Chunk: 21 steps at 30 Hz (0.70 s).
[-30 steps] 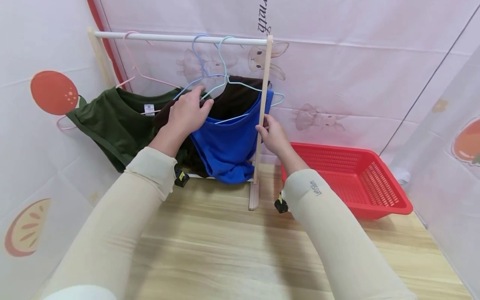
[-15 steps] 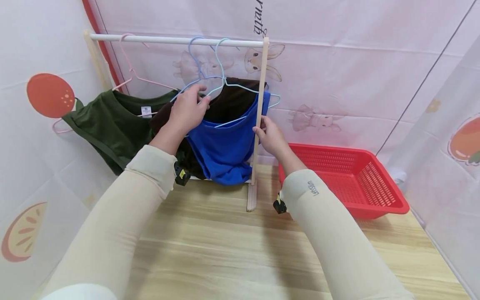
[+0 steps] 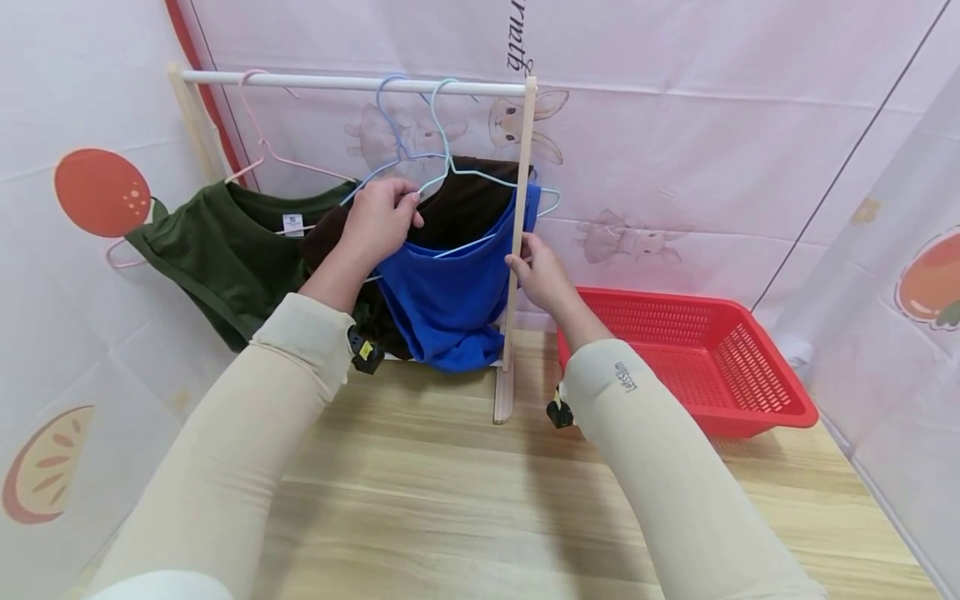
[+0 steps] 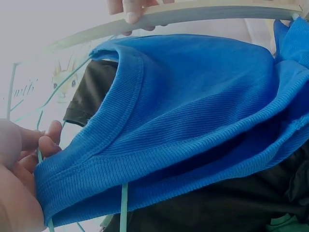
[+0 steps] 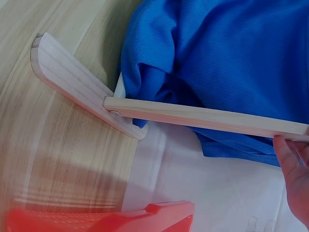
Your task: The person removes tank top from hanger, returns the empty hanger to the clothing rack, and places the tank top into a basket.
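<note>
A blue top hangs on a mint-green hanger hooked over the rack's white rail. My left hand pinches the hanger's left arm beside the blue neckline; in the left wrist view the thin wire runs between its thumb and fingers. At the rack's right end, my right hand holds the upright wooden post, thumb in front and fingers behind. Close behind the blue top, a dark brown garment hangs by a blue hanger, partly hidden by my left hand.
A dark green top hangs on a pink hanger at the rail's left. On the wooden table, a red plastic basket stands right of the rack. Printed cloth walls enclose the back and sides.
My left fingers, earlier spread over the hanger's arm, have drawn together on it. The view has shifted slightly, while my right hand keeps its hold on the post.
</note>
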Motion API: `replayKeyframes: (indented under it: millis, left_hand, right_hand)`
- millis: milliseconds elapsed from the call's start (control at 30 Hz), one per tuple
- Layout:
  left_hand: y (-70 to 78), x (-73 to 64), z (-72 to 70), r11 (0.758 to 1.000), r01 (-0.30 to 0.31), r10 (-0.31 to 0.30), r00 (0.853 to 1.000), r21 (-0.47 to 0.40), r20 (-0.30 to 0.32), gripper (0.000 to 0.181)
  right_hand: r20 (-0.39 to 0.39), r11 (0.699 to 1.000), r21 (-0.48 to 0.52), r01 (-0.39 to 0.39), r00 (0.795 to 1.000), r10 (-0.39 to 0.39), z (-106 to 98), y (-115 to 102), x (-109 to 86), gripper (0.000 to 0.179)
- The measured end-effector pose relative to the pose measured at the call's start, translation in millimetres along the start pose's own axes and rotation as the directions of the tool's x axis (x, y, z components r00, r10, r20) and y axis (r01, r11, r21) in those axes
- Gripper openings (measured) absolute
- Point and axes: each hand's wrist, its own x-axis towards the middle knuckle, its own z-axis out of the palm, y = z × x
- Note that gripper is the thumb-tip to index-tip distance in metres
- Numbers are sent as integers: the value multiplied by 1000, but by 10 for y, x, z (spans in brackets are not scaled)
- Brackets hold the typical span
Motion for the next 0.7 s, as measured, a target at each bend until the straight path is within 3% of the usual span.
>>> replayKeyframes:
  millis: [233,400,567,700]
  left_hand:
    - [3,-30,3,1000,0,2,997,28,-75,31]
    - [27,-51,-2,1000,-1,1,992,1,-127,31]
    - [62,-71,-50,994,33,-44,994,-106,-100,30]
    - [89,-79,-98,965,84,-103,992,-247,-67,28]
  right_hand:
    - [1,1000,4,0,1000,0,30,20,8,44]
    - [2,1000,19,9,1000,-9,35,22,8,43]
    - [3,1000,29,7,1000,-7,23,4,0,44]
    - [6,1000,31,2,1000,-2,11,-4,5,44]
